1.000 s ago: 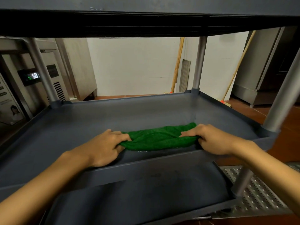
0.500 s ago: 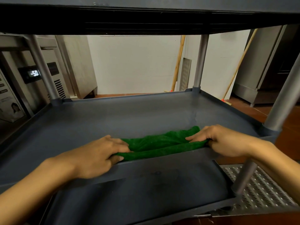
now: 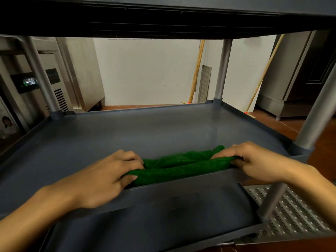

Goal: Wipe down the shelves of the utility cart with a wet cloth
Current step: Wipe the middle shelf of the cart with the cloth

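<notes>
I look down at the gray middle shelf (image 3: 145, 135) of the cart. My green cloth (image 3: 181, 166) lies bunched in a long roll at the near edge of this shelf, right against its raised lip. My left hand (image 3: 107, 179) holds the left end, and its fingers (image 3: 131, 158) are curled tight on the cloth. My right hand (image 3: 254, 160) holds the right end, and its fingers (image 3: 227, 151) are pinched on the cloth too. The shelf is smooth and dark gray, with a low rim all round and a pale shiny streak near the far right corner. Above me is the dark underside of the top shelf (image 3: 163, 20). Below my hands is the bottom shelf (image 3: 172, 215), and it is gray as well. Round gray posts (image 3: 222, 70) stand at the corners. Behind the cart is a white wall (image 3: 145, 70). One long wooden stick (image 3: 197, 70) leans on it just beside a vent (image 3: 204, 84), and another stick (image 3: 263, 73) leans farther right. On the left is a steel fridge (image 3: 81, 73), and near it a little lit number screen (image 3: 30, 81). The floor (image 3: 323, 160) is red-brown tile. Low on the right is a metal plate full of holes (image 3: 294, 215).
</notes>
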The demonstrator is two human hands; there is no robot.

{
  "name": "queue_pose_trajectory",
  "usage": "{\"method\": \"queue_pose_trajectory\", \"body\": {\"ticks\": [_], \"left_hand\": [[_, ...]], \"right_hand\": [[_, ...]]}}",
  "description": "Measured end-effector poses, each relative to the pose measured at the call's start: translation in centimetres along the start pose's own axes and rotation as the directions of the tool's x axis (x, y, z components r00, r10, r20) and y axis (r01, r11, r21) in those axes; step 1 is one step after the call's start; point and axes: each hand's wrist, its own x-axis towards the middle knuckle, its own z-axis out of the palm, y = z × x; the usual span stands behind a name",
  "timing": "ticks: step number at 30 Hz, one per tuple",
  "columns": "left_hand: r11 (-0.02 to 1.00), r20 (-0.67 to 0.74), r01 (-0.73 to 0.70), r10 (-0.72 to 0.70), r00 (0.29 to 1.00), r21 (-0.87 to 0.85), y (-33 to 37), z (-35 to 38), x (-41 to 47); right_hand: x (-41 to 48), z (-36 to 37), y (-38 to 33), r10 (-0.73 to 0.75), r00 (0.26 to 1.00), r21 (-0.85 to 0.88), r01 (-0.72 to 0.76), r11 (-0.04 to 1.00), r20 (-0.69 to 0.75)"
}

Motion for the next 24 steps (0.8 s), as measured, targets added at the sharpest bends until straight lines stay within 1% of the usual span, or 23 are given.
{"method": "queue_pose_trajectory", "body": {"ticks": [2, 5, 7, 8, 10, 11, 13, 15, 16, 18, 19, 20, 22, 24], "left_hand": [[1.000, -0.063, 0.003, -0.003, 0.998, 0.002, 0.1, -0.4, 0.0], [1.000, -0.098, 0.009, -0.012, 0.995, -0.027, 0.4, -1.2, 0.2], [0.997, -0.120, 0.012, -0.022, 0.993, -0.079, 0.5, -1.9, 0.5], [0.994, -0.158, 0.009, -0.027, 0.987, -0.113, 0.5, -2.3, 0.7], [0.980, -0.248, 0.027, -0.078, 0.966, -0.199, 0.4, -3.2, 1.3], [0.965, -0.267, 0.049, -0.120, 0.956, -0.257, 0.4, -3.6, 1.8], [0.898, -0.249, 0.088, -0.212, 0.945, -0.431, 0.4, -4.4, 3.1], [0.766, -0.173, 0.152, -0.326, 0.929, -0.625, 0.3, -5.0, 4.8], [0.714, -0.131, 0.196, -0.374, 0.918, -0.672, -0.1, -4.9, 5.7], [0.688, -0.055, 0.292, -0.434, 0.899, -0.665, -1.3, -4.2, 7.3], [0.699, -0.019, 0.336, -0.447, 0.894, -0.632, -1.8, -3.6, 7.8], [0.716, 0.006, 0.370, -0.455, 0.891, -0.592, -2.3, -3.0, 8.3], [0.780, 0.002, 0.405, -0.459, 0.888, -0.477, -3.5, -1.5, 9.0], [0.873, -0.069, 0.400, -0.434, 0.898, -0.278, -3.9, -0.4, 9.1]], "right_hand": [[-0.2, -0.2, 0.0, -0.005, 1.000, 0.027, 0.006, 1.000, -0.018], [-0.6, -0.5, 0.2, 0.013, 0.998, 0.048, -0.010, 0.999, -0.061], [-0.5, -1.0, 0.3, 0.022, 0.994, 0.071, -0.014, 0.997, -0.109], [-0.4, -1.4, 0.5, 0.021, 0.991, 0.084, -0.010, 0.996, -0.135], [0.0, -2.1, 0.6, 0.028, 0.982, 0.133, -0.003, 0.991, -0.186], [0.3, -2.5, 0.6, 0.045, 0.977, 0.173, -0.008, 0.985, -0.209], [1.0, -3.5, 0.7, 0.094, 0.966, 0.259, -0.030, 0.965, -0.239], [2.1, -4.6, 1.2, 0.150, 0.954, 0.285, -0.073, 0.956, -0.259], [2.7, -5.1, 1.6, 0.182, 0.950, 0.298, -0.102, 0.949, -0.254], [4.1, -5.6, 2.3, 0.248, 0.944, 0.354, -0.160, 0.921, -0.217], [4.8, -5.4, 2.6, 0.280, 0.940, 0.363, -0.197, 0.911, -0.192], [5.4, -5.0, 3.0, 0.301, 0.936, 0.335, -0.229, 0.914, -0.183], [6.4, -3.6, 3.9, 0.313, 0.928, 0.213, -0.271, 0.939, -0.202], [6.5, -2.1, 4.1, 0.297, 0.921, 0.131, -0.272, 0.953, -0.252]]}}
